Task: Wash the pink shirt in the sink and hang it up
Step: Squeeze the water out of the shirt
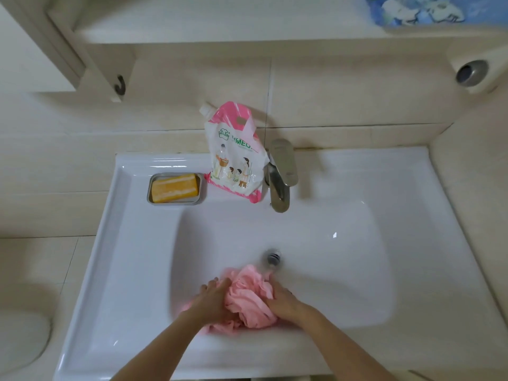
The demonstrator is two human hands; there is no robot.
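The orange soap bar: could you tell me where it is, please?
In the head view, the orange soap bar lies in a metal dish on the back-left ledge of the sink, just left of the detergent pouch.

Sink [132,243]: glossy white ceramic, smooth. Tap [280,177]: brushed metal. Soap dish [176,188]: dull metal. Detergent pouch [236,155]: shiny plastic. Pink shirt [251,298]: crumpled soft cloth.

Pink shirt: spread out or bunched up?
Bunched up. The pink shirt is a crumpled wad in the sink, gripped between the left hand and right hand.
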